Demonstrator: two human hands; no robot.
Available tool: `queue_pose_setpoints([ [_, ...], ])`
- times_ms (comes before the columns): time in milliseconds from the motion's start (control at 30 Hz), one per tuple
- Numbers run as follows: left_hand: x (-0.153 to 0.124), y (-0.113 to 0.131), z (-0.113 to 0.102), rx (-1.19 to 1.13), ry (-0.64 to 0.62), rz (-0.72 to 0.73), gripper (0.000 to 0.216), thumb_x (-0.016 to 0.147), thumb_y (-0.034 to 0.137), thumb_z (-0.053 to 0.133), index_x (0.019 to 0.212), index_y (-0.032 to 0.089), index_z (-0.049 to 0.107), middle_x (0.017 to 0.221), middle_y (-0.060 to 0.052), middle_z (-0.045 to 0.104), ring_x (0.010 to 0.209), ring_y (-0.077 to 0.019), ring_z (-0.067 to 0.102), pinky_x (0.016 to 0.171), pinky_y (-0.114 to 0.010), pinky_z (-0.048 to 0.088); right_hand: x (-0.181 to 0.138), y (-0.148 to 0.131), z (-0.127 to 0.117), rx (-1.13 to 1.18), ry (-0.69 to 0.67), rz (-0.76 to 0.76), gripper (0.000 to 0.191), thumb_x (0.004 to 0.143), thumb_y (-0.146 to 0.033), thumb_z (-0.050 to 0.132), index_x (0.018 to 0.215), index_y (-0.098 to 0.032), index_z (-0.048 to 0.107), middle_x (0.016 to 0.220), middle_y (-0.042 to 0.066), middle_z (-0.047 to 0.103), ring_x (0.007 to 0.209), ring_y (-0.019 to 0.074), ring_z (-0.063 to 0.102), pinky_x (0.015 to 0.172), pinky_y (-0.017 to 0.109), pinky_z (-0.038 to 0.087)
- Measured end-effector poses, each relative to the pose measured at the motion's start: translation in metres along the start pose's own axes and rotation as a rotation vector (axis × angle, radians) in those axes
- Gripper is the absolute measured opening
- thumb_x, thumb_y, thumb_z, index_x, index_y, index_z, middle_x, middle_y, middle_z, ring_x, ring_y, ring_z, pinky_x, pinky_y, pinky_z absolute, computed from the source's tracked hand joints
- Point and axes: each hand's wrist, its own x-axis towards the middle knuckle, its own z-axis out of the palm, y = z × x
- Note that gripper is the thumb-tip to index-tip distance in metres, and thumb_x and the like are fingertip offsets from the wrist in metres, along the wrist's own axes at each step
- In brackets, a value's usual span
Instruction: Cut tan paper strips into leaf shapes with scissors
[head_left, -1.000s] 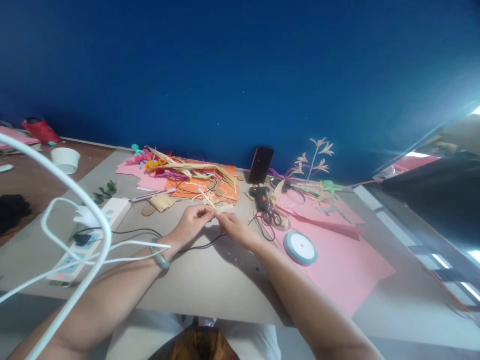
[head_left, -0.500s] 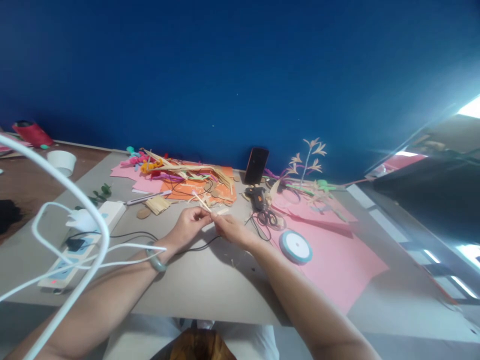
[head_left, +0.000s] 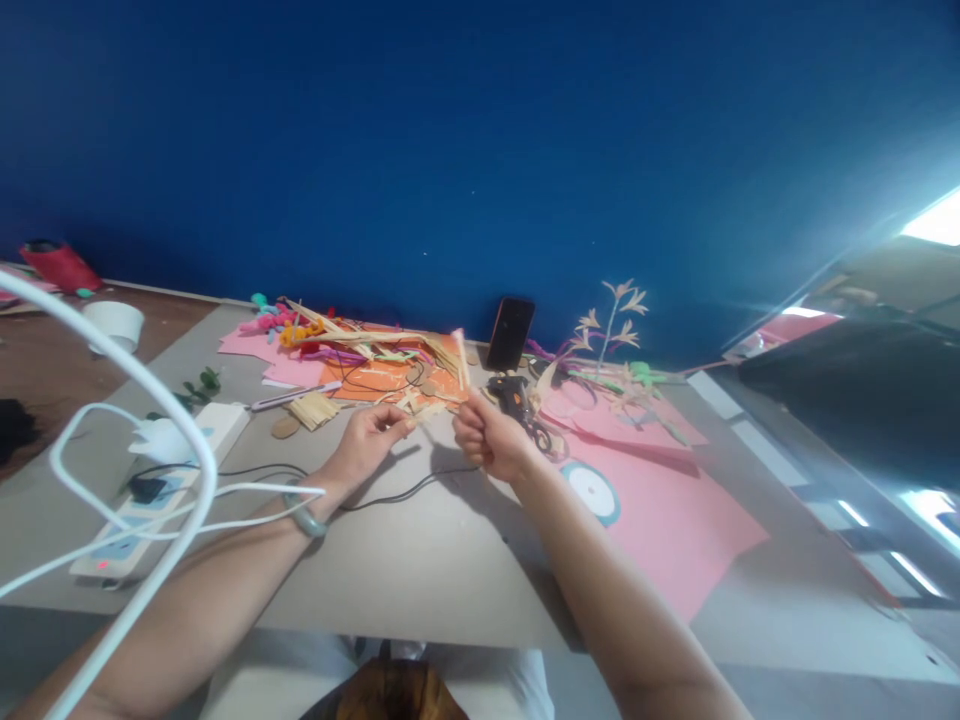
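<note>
Right hand (head_left: 491,437) curled round pale stick (head_left: 462,365), left hand (head_left: 367,440) pinched

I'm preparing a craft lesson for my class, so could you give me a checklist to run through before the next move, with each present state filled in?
1. Right hand grips the pale stick: ok, its pinkish end points up above the fist.
2. Left hand free: cannot tell; pale strips are right at its fingertips.
3. Hands apart: ok, a gap shows between them.
4. Cable away from the hands: not ok; the black cable crosses the table between left forearm and right hand.
5. Glue gun out of both hands: ok, it lies beyond the right hand.
</note>
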Motion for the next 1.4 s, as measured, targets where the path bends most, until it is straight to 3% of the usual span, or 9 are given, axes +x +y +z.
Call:
queue_pose_setpoints([
  [133,-0.002,-0.003,0.003,-0.073,0.03,-0.051,0.028,0.071,0.042,0.068,0.069,0.015,0.063,0.061,0.003,0.056,0.053,-0.0078,0.043,0.053,-0.021,0.035,0.006,0.007,-0.001,-0.099,0.12,-0.048,0.054,0.084,-0.067,0.039,0.059,-0.021,0.025,0.047,-0.01,0.023,0.037,0.0048,0.01,0.033,0.016,0.007],
  [333,-0.008,0.003,0.008,-0.054,-0.033,0.001,0.025,0.074,0.039,0.066,0.069,0.014,0.064,0.063,0.002,0.058,0.06,-0.0098,0.049,0.06,-0.022,0.038,0.012,0.04,0.024,-0.487,0.067,-0.057,0.056,0.08,-0.069,0.045,0.057,-0.02,0.037,0.046,-0.007,0.034,0.036,0.0049,0.026,0.032,0.018,0.017],
  [767,-0.005,0.002,0.002,0.001,-0.06,0.031,0.025,0.074,0.039,0.066,0.072,0.014,0.063,0.065,0.002,0.057,0.06,-0.0097,0.046,0.058,-0.022,0.036,0.005,0.025,0.022,-0.155,-0.049,0.086,0.053,0.086,-0.061,0.044,0.057,-0.022,0.023,0.047,-0.01,0.019,0.038,0.0045,0.006,0.033,0.017,0.004],
  [933,0.0,-0.003,-0.001,-0.044,-0.002,-0.014,0.027,0.072,0.041,0.068,0.07,0.015,0.063,0.062,0.002,0.055,0.057,-0.0085,0.043,0.055,-0.021,0.034,-0.004,-0.006,-0.003,0.034,0.03,-0.041,0.051,0.086,-0.058,0.046,0.06,-0.021,0.021,0.049,-0.01,0.02,0.039,0.0053,0.006,0.034,0.016,0.005],
  [1067,-0.002,-0.004,0.002,-0.083,0.012,-0.028,0.028,0.072,0.043,0.067,0.07,0.015,0.063,0.062,0.002,0.055,0.058,-0.0087,0.044,0.056,-0.021,0.036,0.0,-0.001,-0.003,-0.129,0.136,-0.044,0.051,0.084,-0.063,0.043,0.059,-0.022,0.025,0.047,-0.01,0.023,0.038,0.0052,0.01,0.033,0.018,0.006],
  [1167,-0.006,-0.002,0.005,-0.079,-0.038,-0.012,0.026,0.073,0.041,0.068,0.07,0.015,0.064,0.063,0.002,0.056,0.06,-0.0093,0.046,0.059,-0.022,0.037,0.006,0.021,0.012,-0.449,0.092,-0.046,0.049,0.079,-0.061,0.055,0.058,-0.02,0.037,0.046,-0.008,0.03,0.037,0.0048,0.019,0.033,0.019,0.012],
  [1233,-0.007,-0.001,0.005,-0.067,-0.085,-0.002,0.025,0.073,0.039,0.067,0.071,0.014,0.065,0.065,0.001,0.058,0.062,-0.0102,0.048,0.061,-0.022,0.038,0.009,0.033,0.021,-0.567,0.082,-0.077,0.052,0.079,-0.064,0.053,0.056,-0.019,0.041,0.045,-0.007,0.033,0.038,0.0053,0.025,0.034,0.02,0.016],
  [1400,-0.008,0.002,0.006,-0.044,-0.154,0.015,0.025,0.074,0.038,0.066,0.069,0.014,0.064,0.068,-0.001,0.061,0.066,-0.0121,0.052,0.065,-0.024,0.04,0.008,0.04,0.027,-0.468,0.038,-0.069,0.055,0.083,-0.067,0.043,0.055,-0.021,0.032,0.044,-0.009,0.024,0.037,0.0055,0.021,0.033,0.019,0.014],
])
